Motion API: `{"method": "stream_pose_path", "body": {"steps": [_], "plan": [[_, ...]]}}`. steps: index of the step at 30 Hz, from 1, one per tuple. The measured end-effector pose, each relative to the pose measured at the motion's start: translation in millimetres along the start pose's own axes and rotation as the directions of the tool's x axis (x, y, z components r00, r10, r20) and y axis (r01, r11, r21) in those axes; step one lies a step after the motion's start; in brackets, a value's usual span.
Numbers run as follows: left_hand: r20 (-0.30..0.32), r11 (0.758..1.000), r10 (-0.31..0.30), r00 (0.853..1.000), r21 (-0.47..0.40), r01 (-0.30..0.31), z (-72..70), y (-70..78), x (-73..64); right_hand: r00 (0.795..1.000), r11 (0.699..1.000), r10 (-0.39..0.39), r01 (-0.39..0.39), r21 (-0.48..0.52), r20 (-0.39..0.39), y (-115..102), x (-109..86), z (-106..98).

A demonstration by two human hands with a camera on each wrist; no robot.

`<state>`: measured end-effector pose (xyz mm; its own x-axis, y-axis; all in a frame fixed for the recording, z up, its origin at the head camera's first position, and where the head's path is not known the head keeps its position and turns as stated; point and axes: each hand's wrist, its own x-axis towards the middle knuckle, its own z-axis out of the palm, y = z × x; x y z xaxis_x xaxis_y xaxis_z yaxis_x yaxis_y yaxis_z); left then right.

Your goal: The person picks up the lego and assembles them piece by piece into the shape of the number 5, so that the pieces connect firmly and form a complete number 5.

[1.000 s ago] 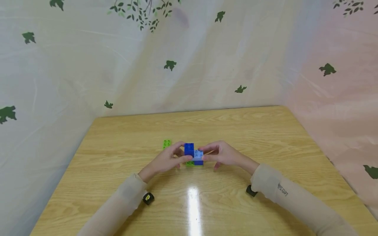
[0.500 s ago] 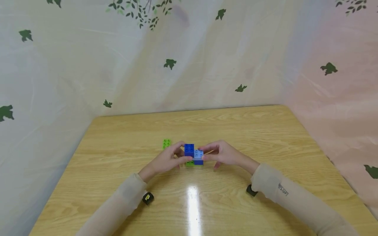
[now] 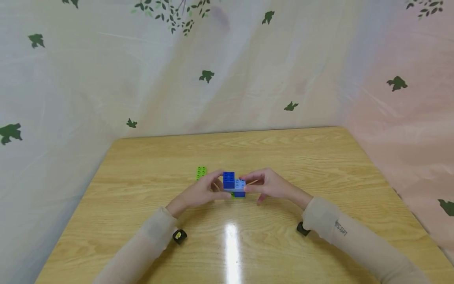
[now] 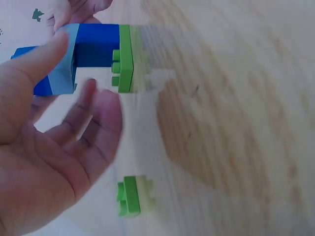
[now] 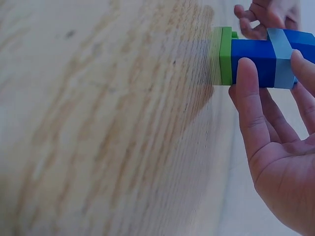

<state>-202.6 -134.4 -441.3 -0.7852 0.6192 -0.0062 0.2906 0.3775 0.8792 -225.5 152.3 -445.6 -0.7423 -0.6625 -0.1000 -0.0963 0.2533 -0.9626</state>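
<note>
A small stack of toy building bricks stands on the table between both hands. Its base is a green plate, with a dark blue brick on one end. A light blue plate lies across that brick. Another dark blue brick sits on the light blue plate's left part. My right hand pinches the light blue plate's right end between thumb and fingers. Around the stack's left side, my left hand is spread, its thumb low at the front and index by the upper brick's back corner.
A loose green brick lies on the wooden table behind my left hand. Black wrist cameras hang under both sleeves. A patterned cloth hangs close behind the table's back edge.
My left thumb has moved off the light blue plate's front edge, lower and toward me, widening its gap from the index finger. My right hand keeps its pinch and the stack stays put.
</note>
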Motion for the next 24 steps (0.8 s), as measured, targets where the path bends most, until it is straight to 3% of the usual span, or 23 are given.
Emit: {"method": "stream_pose_path", "body": {"steps": [2, 5, 8, 11, 14, 17, 24], "plan": [[-0.034, 0.996, -0.021, 0.999, 0.088, 0.024, -5.2, 0.4, -2.1, 1.000, 1.000, 0.008, -0.008, 0.002, 0.000, 0, -0.2, -1], [-0.140, 0.978, -0.071, 0.988, 0.188, 0.096, -14.4, 0.1, -6.0, 1.000, 1.000, 0.017, -0.017, -0.001, -0.001, -1, -0.4, -1], [-0.258, 0.951, -0.126, 0.958, 0.243, 0.191, -22.3, -0.2, -9.3, 1.000, 1.000, 0.018, -0.018, -0.006, -0.004, -1, -0.9, -2], [-0.329, 0.922, -0.197, 0.924, 0.258, 0.288, -26.9, -3.4, -12.1, 1.000, 1.000, 0.017, -0.018, -0.008, -0.005, 0, -1.1, -2], [-0.361, 0.894, -0.260, 0.896, 0.261, 0.364, -28.9, -9.6, -13.4, 1.000, 1.000, 0.016, -0.016, -0.010, -0.002, 1, -0.8, -2], [-0.375, 0.877, -0.293, 0.879, 0.260, 0.404, -30.6, -16.1, -12.9, 1.000, 1.000, 0.018, -0.018, -0.007, 0.000, 1, -0.3, -2], [-0.370, 0.857, -0.337, 0.866, 0.260, 0.444, -32.8, -23.8, -8.6, 1.000, 1.000, 0.023, -0.023, 0.005, 0.000, -1, -1.5, -1]]}}
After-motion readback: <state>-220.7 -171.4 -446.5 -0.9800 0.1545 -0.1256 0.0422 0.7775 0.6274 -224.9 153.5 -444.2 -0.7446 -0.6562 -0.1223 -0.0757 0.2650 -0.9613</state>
